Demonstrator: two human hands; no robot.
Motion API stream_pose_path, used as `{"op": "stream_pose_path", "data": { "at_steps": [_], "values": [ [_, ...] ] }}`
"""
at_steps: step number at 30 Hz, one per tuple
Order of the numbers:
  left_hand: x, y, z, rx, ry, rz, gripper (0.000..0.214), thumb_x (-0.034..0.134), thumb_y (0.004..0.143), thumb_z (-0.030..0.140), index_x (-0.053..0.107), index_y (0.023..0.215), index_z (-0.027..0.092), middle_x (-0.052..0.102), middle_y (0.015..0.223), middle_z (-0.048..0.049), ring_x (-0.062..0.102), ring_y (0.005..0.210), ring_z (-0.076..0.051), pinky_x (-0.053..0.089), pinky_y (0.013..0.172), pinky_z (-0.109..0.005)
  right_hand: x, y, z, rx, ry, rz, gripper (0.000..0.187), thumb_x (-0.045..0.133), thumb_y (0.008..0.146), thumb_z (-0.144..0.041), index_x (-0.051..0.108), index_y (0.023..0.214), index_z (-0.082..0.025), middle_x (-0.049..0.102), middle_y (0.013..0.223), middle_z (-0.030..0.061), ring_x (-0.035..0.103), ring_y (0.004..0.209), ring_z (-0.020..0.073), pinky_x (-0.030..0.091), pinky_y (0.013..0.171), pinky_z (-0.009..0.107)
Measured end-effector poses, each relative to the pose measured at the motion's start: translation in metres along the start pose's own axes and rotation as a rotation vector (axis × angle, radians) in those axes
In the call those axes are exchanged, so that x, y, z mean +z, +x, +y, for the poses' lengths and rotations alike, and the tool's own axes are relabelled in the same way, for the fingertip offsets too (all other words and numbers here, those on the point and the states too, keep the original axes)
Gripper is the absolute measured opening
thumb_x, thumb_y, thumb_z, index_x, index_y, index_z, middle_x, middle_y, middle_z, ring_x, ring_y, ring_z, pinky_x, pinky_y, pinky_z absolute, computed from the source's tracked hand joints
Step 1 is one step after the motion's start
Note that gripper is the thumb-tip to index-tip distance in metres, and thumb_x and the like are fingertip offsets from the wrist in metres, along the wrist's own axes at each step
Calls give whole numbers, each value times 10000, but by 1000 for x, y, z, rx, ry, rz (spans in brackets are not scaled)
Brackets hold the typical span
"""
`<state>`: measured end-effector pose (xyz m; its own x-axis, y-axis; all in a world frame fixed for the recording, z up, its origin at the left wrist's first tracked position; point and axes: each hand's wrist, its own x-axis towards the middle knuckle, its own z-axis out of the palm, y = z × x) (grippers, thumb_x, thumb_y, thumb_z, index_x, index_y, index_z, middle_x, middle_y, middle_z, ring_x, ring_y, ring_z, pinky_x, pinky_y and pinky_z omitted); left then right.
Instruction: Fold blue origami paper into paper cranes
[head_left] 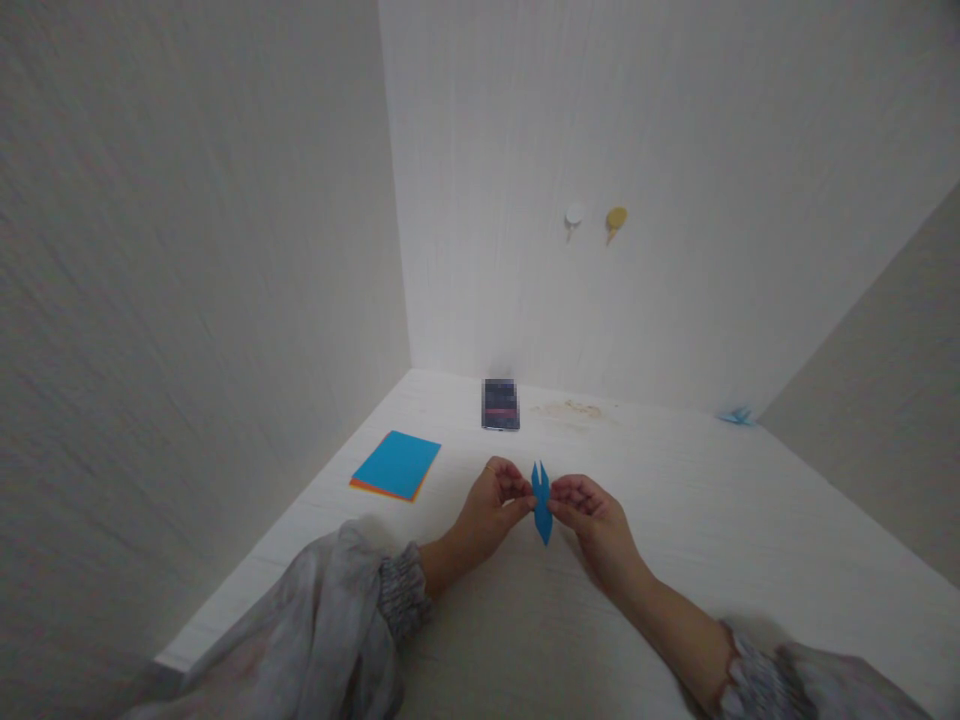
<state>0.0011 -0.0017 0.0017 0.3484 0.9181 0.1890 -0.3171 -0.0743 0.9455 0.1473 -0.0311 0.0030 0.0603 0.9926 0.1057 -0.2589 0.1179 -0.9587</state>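
Observation:
A folded piece of blue origami paper (542,505) is held above the white table between my two hands. It is narrow, with two separate points at its far end and a single point towards me. My left hand (496,505) pinches its left edge between thumb and fingers. On the opposite edge, my right hand (592,515) grips it the same way. To the left lies a stack of square paper (397,464), blue on top with orange edges showing beneath.
A phone (500,404) stands or lies by the back wall; its screen is blurred. Light brown marks (581,408) are on the table beside it. A small light-blue folded paper (738,416) sits in the far right corner. White (574,215) and yellow (616,218) hooks hang on the wall.

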Motion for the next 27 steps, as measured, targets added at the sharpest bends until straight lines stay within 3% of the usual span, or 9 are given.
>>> {"op": "stream_pose_path", "data": {
  "at_steps": [10,23,27],
  "values": [
    [2,-2,8,-150,30,-19,264,714,585,294,594,749,125,624,718,-20,562,669,-128,415,681,-264,3,-1,-3,-2,-17,9,275,746,546,-246,548,724,-177,618,681,7,550,608,129,426,577,250],
    [1,-1,10,-181,98,-16,202,707,562,273,618,672,129,624,637,-4,548,607,-119,409,630,-244,0,-2,3,68,-130,-84,176,683,614,-270,632,748,-168,650,727,30,578,656,158,444,630,276],
    [-1,0,10,-180,96,0,195,711,549,258,601,635,123,599,586,10,520,557,-101,393,588,-227,-1,-2,5,89,-214,-80,146,658,643,-303,648,705,-172,644,649,11,562,590,141,433,581,257]
  ]
}}
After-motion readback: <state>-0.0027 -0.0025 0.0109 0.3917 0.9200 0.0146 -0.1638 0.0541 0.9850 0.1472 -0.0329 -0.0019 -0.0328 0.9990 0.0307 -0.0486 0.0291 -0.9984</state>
